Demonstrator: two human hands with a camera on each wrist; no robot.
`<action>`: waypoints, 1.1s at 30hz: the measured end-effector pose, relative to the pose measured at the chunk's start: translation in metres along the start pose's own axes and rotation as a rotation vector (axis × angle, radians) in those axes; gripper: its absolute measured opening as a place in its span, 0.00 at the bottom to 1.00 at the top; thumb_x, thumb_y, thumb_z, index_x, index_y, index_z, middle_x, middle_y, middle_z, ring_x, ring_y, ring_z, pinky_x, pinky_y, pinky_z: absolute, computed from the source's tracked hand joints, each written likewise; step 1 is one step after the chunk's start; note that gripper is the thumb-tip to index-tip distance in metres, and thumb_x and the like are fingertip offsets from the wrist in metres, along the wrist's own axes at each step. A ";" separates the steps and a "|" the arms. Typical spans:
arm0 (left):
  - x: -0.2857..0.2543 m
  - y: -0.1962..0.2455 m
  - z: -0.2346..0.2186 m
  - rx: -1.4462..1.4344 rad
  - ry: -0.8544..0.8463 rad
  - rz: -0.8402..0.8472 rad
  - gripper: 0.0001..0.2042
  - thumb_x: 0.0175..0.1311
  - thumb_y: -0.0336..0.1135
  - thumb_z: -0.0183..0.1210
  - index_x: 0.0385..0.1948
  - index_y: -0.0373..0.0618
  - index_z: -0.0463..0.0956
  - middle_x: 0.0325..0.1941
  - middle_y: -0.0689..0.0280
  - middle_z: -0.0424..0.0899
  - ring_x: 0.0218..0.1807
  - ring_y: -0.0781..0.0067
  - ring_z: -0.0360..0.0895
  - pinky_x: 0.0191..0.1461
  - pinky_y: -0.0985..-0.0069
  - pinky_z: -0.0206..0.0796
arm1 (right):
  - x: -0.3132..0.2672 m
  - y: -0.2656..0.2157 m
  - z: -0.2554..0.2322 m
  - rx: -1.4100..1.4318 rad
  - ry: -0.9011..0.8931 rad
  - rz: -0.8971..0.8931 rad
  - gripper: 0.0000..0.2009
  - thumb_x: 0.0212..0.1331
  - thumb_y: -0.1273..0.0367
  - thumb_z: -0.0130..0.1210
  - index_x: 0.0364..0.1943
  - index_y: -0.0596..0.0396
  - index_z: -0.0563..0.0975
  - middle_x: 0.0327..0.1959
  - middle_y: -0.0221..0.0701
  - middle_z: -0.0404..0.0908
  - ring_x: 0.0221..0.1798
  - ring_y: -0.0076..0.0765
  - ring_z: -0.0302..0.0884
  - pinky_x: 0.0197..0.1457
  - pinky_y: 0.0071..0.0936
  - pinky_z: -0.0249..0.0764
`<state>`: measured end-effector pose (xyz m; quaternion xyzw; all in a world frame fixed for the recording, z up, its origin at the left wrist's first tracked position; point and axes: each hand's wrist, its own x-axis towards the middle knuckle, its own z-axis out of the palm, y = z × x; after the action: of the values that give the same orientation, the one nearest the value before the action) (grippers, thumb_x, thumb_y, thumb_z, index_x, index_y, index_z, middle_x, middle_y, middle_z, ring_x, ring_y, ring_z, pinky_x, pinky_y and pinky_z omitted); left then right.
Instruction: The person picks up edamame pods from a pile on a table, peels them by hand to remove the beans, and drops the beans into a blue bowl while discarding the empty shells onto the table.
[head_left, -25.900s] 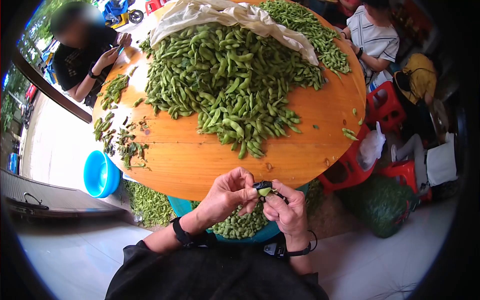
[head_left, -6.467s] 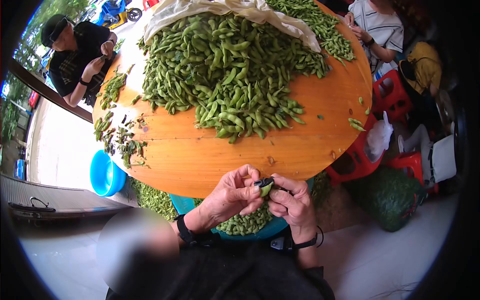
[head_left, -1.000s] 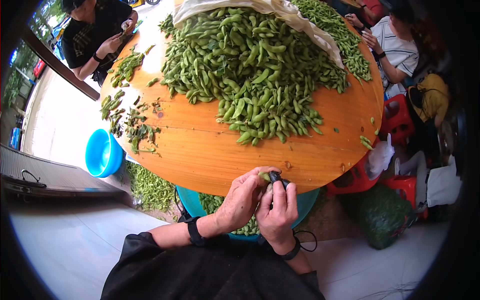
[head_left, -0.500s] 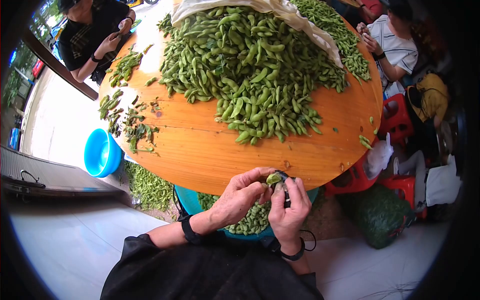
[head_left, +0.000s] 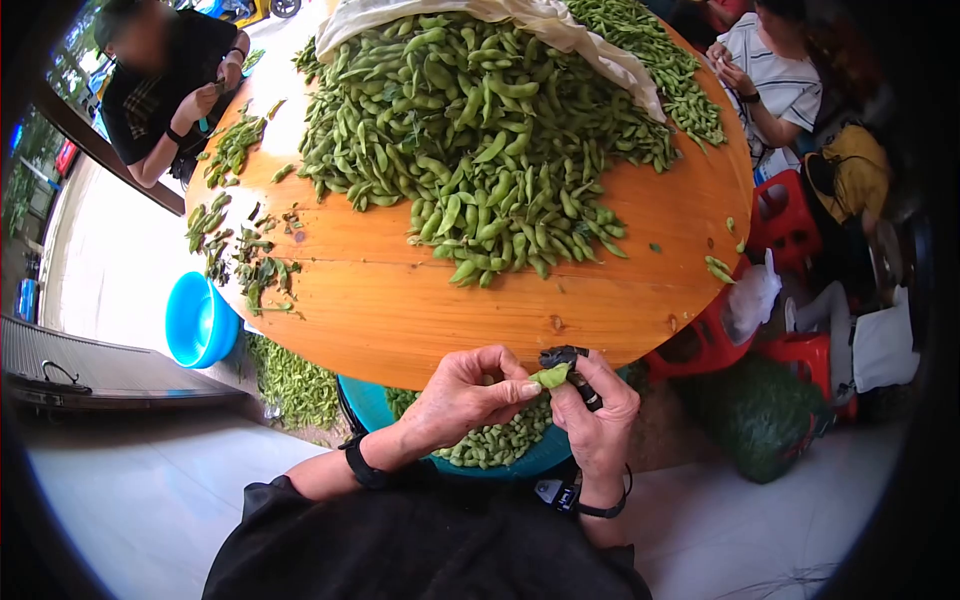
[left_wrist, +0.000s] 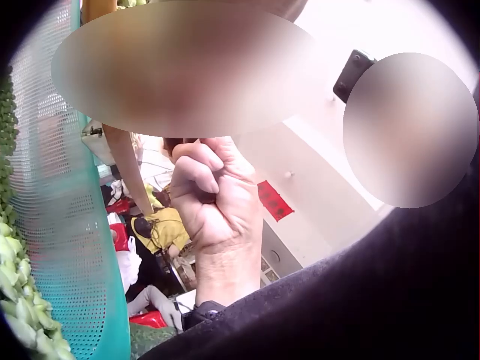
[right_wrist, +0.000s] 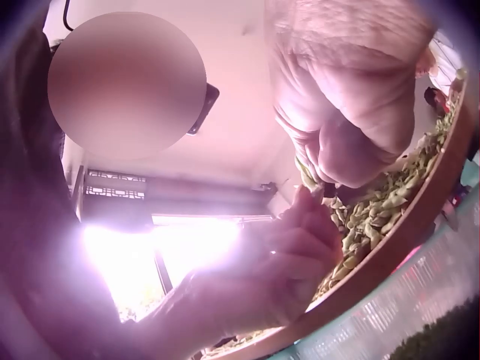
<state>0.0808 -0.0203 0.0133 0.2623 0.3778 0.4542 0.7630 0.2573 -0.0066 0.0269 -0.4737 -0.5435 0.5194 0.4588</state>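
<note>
The left hand (head_left: 462,395) is curled, its thumb and fingertips pinching one end of a small green soybean pod (head_left: 551,376); the right hand (head_left: 598,415) meets it from the other side, fingers folded round a small black cutting tool (head_left: 562,357) whose tip sits right above the pod; the pod hangs in the air between the two hands, touching both, just off the near edge of the table. In the left wrist view the right hand shows as a closed fist (left_wrist: 214,206); the right wrist view is too washed out and blurred to show more of the grip. Each wrist bears a black strap.

Directly beneath the hands lies a teal mesh basket (head_left: 368,405) filled with pale green pods (head_left: 495,443); just beyond the hands starts the round orange wooden table (head_left: 400,310); farther out on it spreads a large heap of green soybean pods (head_left: 480,130), with a white cloth (head_left: 570,35) draped across its far side. To the left of the hands, on the table's rim, lie scattered leaves and stems (head_left: 250,275); below that rim, on the floor, stands a bright blue plastic basin (head_left: 198,322). To the right of the hands are red plastic stools (head_left: 790,215) and a dark green mesh sack (head_left: 765,415). Across the table sit a person in a black top (head_left: 165,95) at the far left and a person in a striped shirt (head_left: 775,85) at the far right.
</note>
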 end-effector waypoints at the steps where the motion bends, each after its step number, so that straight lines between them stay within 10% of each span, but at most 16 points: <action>1: 0.000 0.000 -0.001 0.010 -0.015 -0.003 0.05 0.66 0.29 0.62 0.33 0.38 0.77 0.26 0.64 0.79 0.23 0.80 0.70 0.23 0.83 0.57 | -0.001 0.000 -0.001 0.001 0.003 0.001 0.07 0.58 0.79 0.60 0.40 0.64 0.81 0.28 0.26 0.74 0.23 0.17 0.71 0.25 0.18 0.65; 11: 0.001 -0.006 -0.006 -0.276 -0.204 -0.114 0.05 0.68 0.31 0.61 0.33 0.40 0.77 0.26 0.67 0.80 0.22 0.85 0.67 0.24 0.87 0.54 | 0.006 0.012 -0.005 0.752 -0.211 0.330 0.07 0.61 0.77 0.61 0.43 0.64 0.81 0.19 0.20 0.69 0.18 0.12 0.59 0.20 0.16 0.53; 16: -0.006 0.010 0.006 0.666 0.004 0.218 0.09 0.63 0.34 0.66 0.36 0.40 0.78 0.25 0.69 0.82 0.24 0.82 0.72 0.25 0.83 0.60 | 0.001 0.001 0.004 0.113 -0.040 0.130 0.07 0.60 0.79 0.58 0.41 0.64 0.81 0.20 0.21 0.73 0.18 0.11 0.61 0.20 0.15 0.56; 23: 0.002 -0.015 0.008 0.942 0.175 0.738 0.08 0.64 0.33 0.65 0.35 0.37 0.80 0.20 0.66 0.80 0.24 0.83 0.75 0.27 0.79 0.67 | 0.003 0.014 0.000 0.542 -0.067 0.328 0.07 0.60 0.79 0.57 0.41 0.64 0.81 0.20 0.21 0.72 0.18 0.11 0.60 0.19 0.15 0.54; 26: 0.000 -0.006 0.008 0.772 0.159 0.381 0.05 0.65 0.31 0.63 0.34 0.40 0.79 0.20 0.61 0.77 0.22 0.71 0.75 0.25 0.75 0.66 | 0.003 0.016 0.007 0.579 -0.025 0.275 0.08 0.60 0.79 0.57 0.42 0.64 0.81 0.20 0.20 0.71 0.18 0.11 0.60 0.19 0.15 0.53; 33: 0.003 -0.009 0.007 0.834 0.174 0.535 0.09 0.70 0.32 0.58 0.30 0.39 0.73 0.18 0.63 0.72 0.20 0.73 0.69 0.25 0.73 0.62 | 0.003 0.017 0.011 0.574 -0.001 0.272 0.08 0.61 0.78 0.57 0.43 0.63 0.80 0.22 0.23 0.73 0.17 0.11 0.58 0.18 0.14 0.54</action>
<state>0.0922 -0.0218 0.0094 0.5936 0.5088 0.4644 0.4160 0.2464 -0.0049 0.0095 -0.3928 -0.3066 0.7083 0.5000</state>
